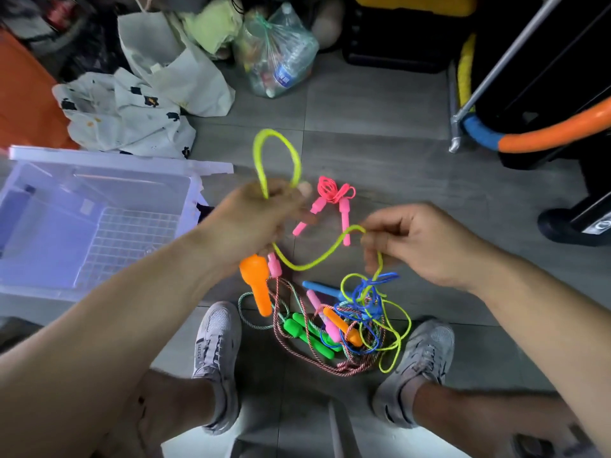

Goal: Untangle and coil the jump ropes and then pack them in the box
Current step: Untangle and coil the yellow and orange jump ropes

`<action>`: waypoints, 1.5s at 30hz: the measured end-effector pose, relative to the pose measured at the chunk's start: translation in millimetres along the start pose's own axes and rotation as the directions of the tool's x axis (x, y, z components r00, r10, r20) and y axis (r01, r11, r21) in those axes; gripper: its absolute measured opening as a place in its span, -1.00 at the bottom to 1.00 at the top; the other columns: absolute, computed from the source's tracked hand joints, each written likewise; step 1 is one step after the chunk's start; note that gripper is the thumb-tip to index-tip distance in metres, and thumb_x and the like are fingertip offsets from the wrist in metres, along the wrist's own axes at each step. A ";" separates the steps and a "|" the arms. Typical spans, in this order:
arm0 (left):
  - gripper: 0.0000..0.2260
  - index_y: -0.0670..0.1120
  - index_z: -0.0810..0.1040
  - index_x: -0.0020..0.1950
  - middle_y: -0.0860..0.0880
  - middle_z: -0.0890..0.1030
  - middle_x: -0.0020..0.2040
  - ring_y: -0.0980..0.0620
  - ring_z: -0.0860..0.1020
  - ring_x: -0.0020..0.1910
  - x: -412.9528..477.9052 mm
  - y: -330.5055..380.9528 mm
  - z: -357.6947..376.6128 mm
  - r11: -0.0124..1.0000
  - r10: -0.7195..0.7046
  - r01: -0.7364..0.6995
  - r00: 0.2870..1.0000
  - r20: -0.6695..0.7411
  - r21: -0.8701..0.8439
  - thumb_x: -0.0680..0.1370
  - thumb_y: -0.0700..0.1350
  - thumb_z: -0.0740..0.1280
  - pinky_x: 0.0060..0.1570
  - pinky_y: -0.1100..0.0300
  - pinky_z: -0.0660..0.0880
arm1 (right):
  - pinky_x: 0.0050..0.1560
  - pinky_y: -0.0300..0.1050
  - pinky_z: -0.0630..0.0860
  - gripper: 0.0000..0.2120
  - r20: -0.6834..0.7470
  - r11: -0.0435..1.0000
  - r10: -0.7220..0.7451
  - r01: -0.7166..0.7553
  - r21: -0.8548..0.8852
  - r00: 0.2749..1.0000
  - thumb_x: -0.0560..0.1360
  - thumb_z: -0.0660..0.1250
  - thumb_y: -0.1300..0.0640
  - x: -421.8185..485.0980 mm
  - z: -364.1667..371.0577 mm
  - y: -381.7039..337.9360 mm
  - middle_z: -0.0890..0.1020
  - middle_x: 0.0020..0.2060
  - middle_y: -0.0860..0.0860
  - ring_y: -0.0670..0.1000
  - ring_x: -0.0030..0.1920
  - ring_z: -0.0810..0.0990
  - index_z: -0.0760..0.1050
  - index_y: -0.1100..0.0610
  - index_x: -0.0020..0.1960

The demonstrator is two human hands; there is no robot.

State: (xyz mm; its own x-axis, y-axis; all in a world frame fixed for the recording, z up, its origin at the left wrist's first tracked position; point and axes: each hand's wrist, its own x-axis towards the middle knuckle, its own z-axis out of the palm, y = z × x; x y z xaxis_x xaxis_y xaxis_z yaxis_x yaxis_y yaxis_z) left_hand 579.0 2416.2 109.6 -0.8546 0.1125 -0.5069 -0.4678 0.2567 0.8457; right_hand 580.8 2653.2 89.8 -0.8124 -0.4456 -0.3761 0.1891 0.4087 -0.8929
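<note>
Nearest, on the grey tile floor [363, 110]: a tangled heap of jump ropes [334, 335], flanked by a left sneaker [218, 352] and a right sneaker [420, 361]. Holds green, orange, pink and blue handles knotted among yellow, blue and striped cords.

Just above the heap, to its right: the right hand [423, 242], fingers curled. Pinches the yellow-green rope [307, 264] between thumb and fingertips; from there drops the cord into the heap.

Above the heap, to its left: the left hand [261, 223], closed in a fist round a raised loop of the same rope. Under it hangs an orange handle [258, 282], possibly caught by the lower fingers, though motion blur hides the hold.

Beyond the heap, between the hands: a coiled pink jump rope [334, 196], flat on the floor and apart from the tangle.

Left of the heap: the clear plastic box [99, 166], open, with a wire grid in its bottom.

Far beyond the heap: a patterned cloth [132, 117] and a clear plastic bag of bottles [281, 54].
</note>
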 end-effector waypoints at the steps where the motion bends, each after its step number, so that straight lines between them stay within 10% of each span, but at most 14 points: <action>1: -0.70 -0.08 0.60 0.01 0.06 0.64 -0.31 0.08 0.21 -0.47 -4.3 -1.4 6.7 1.000 -0.012 0.010 0.995 0.102 0.021 0.58 0.15 0.32 -0.55 0.31 0.20 | -0.23 -0.10 0.56 -0.88 -0.024 0.997 -0.048 0.049 0.060 0.999 0.57 0.33 0.33 -0.7 0.7 -6.8 0.68 -0.26 0.18 0.07 -0.34 0.58 0.62 0.23 0.05; 5: -0.63 -0.08 0.65 0.05 -0.14 0.69 -0.22 0.09 0.15 -0.49 -14.2 0.6 15.7 0.998 -0.016 0.036 0.931 0.363 -0.047 0.46 0.19 0.39 -0.47 0.24 0.08 | -0.33 0.02 0.47 -0.86 -0.183 0.986 -0.106 0.128 0.110 0.977 0.47 0.47 0.27 1.8 4.8 -18.8 0.71 -0.27 0.19 0.14 -0.44 0.53 0.50 0.16 -0.12; 10: -0.78 0.01 0.54 -0.38 0.07 0.43 -0.45 0.16 0.17 -0.55 -11.0 6.9 8.7 0.955 -0.024 0.130 0.930 0.366 -0.268 0.46 0.00 0.37 -0.58 0.31 0.04 | -0.29 0.04 0.46 -0.71 -0.199 0.979 -0.010 0.051 0.199 0.980 0.39 0.48 0.12 2.8 3.5 -3.9 0.65 -0.33 0.19 0.13 -0.43 0.53 0.47 0.31 -0.13; 16: -0.65 -0.04 0.62 -0.07 -0.06 0.73 0.03 0.12 0.16 -0.49 -5.6 4.2 10.5 0.983 -0.084 0.127 0.954 0.289 -0.132 0.36 0.20 0.51 -0.57 0.34 0.16 | -0.37 -0.08 0.42 -0.71 -0.191 0.985 0.006 0.028 0.172 0.982 0.37 0.51 0.10 -0.1 13.5 3.1 0.61 -0.43 0.10 0.04 -0.48 0.47 0.53 0.32 -0.19; 20: -0.83 -0.02 0.68 -0.05 -0.05 0.73 -0.16 0.11 0.14 -0.52 -10.8 -3.9 21.9 0.997 -0.081 0.080 0.906 0.415 0.020 0.50 0.06 0.42 -0.53 0.28 0.09 | -0.36 -0.07 0.42 -0.73 -0.199 0.984 -0.030 0.064 0.165 0.980 0.31 0.53 0.08 2.6 13.3 -2.2 0.60 -0.44 0.05 0.07 -0.43 0.47 0.52 0.25 -0.21; 25: -0.85 -0.11 0.66 -0.12 -0.01 0.48 -0.43 0.16 0.20 -0.57 -5.1 -4.3 12.9 0.955 0.020 0.109 0.906 0.424 -0.277 0.47 -0.06 0.36 -0.58 0.33 0.08 | -0.28 -0.10 0.47 -0.87 -0.067 0.960 -0.062 0.078 0.270 0.996 0.34 0.52 0.09 0.6 8.9 -4.8 0.60 -0.40 0.06 0.05 -0.37 0.52 0.60 0.10 -0.21; 32: -0.80 -0.10 0.60 -0.09 0.07 0.41 -0.40 0.20 0.21 -0.54 1.5 11.4 -10.3 0.745 0.211 0.047 0.930 0.301 -0.666 0.57 -0.08 0.21 -0.63 0.36 0.10 | 0.12 0.05 0.59 -0.93 0.001 0.938 0.096 -0.090 -0.336 0.995 0.54 0.42 0.10 3.4 0.2 24.3 0.72 -0.09 -0.01 -0.04 -0.03 0.67 0.63 0.06 -0.10; 38: -0.83 -0.10 0.51 -0.13 0.00 0.65 -0.32 0.11 0.25 -0.53 3.5 1.9 1.1 0.984 0.061 -0.050 0.996 0.058 -0.170 0.65 -0.14 0.27 -0.60 0.33 0.18 | -0.40 -0.15 0.56 -0.87 -0.050 0.975 0.201 -0.195 0.103 0.978 0.66 0.19 0.24 -0.4 -2.9 11.6 0.74 -0.14 0.14 0.10 -0.18 0.70 0.50 0.26 0.07; 41: -0.86 -0.12 0.62 -0.05 0.09 0.43 -0.53 0.06 0.25 -0.50 -1.0 -6.7 15.2 0.984 0.031 -0.052 0.992 0.122 0.171 0.61 -0.07 0.36 -0.55 0.30 0.20 | -0.47 -0.20 0.46 -0.83 -0.089 0.959 0.190 -0.165 0.232 0.978 0.65 0.22 0.22 0.6 -2.2 3.2 0.74 -0.22 0.08 0.02 -0.29 0.68 0.46 0.33 0.11; 45: -0.88 -0.05 0.65 -0.08 0.08 0.27 -0.48 0.06 0.22 -0.47 -4.5 -13.6 27.7 0.981 0.031 -0.072 0.974 0.226 0.178 0.57 -0.02 0.41 -0.49 0.24 0.18 | -0.49 -0.22 0.44 -0.76 -0.104 0.917 0.184 -0.132 0.376 0.977 0.53 0.35 0.10 -0.5 0.1 -8.2 0.67 -0.26 0.11 0.00 -0.38 0.60 0.55 0.27 0.06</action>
State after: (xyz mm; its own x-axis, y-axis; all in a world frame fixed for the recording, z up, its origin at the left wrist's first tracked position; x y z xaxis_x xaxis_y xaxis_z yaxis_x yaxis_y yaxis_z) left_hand 595.4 2438.8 95.7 -0.7954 0.3346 -0.5053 -0.3571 0.4149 0.8368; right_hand 579.7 2650.0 97.3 -0.8166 -0.2778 -0.5059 0.4884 0.1345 -0.8622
